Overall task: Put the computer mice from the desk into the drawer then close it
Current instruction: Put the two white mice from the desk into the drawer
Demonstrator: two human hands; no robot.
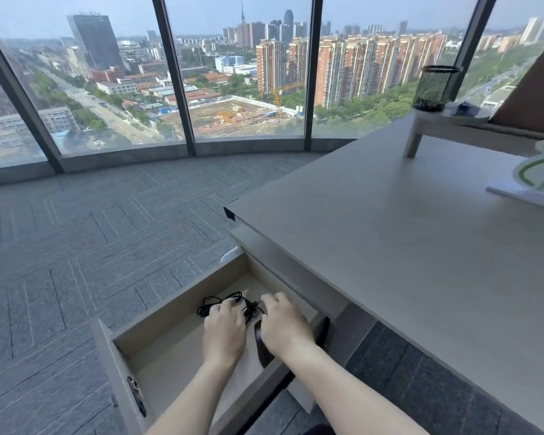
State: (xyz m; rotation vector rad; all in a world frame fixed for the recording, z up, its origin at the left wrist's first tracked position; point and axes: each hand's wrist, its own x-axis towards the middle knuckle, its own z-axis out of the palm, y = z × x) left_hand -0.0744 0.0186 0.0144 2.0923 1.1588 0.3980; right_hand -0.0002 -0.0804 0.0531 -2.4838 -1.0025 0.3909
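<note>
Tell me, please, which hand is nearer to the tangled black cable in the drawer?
Left. The left hand lies over the black cable, its fingers among the loops. The right hand sits beside it, toward the desk, over the black mouse.

Left hand point(223, 324): showing bare, wearing no ring or glove; dark polish is showing on one fingernail.
Right hand point(285, 324): showing bare, wearing no ring or glove.
Forearms: both showing bare up to the picture's lower edge, wearing no sleeve, watch or band.
</note>
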